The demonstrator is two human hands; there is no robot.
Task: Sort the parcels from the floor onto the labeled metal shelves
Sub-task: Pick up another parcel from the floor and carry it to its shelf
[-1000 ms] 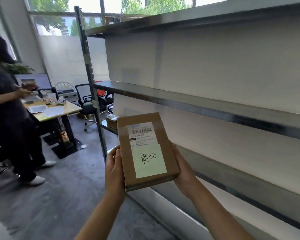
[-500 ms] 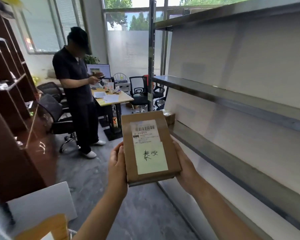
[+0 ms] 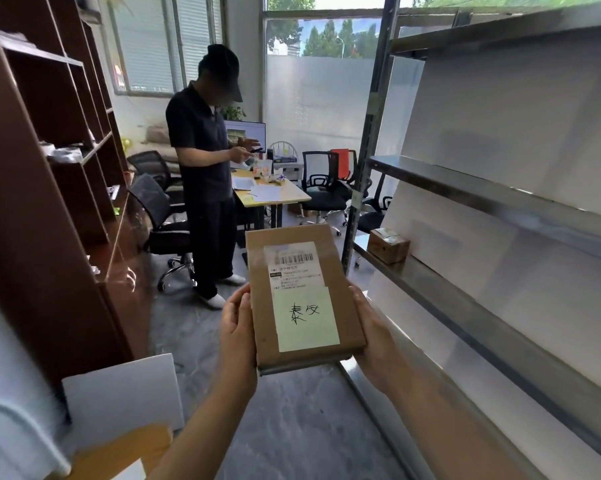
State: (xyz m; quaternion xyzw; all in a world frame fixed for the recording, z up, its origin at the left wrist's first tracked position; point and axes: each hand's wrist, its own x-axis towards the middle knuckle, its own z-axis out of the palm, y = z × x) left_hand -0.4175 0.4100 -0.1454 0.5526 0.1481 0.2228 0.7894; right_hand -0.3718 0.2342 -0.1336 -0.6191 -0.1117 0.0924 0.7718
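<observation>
I hold a flat brown cardboard parcel in front of me, face up, with a barcode label and a pale green note with handwriting on it. My left hand grips its left edge and my right hand grips its right edge. The metal shelves run along my right side, with white backing boards. A small brown parcel sits on the far end of the lower shelf.
A person in dark clothes stands ahead on the left by a desk and office chairs. A dark wooden bookcase lines the left wall. White boards lean at lower left. Grey floor lies between.
The view has swung left, bringing the bookcase and the standing person into sight. The parcel stays held in both hands in the same grip.
</observation>
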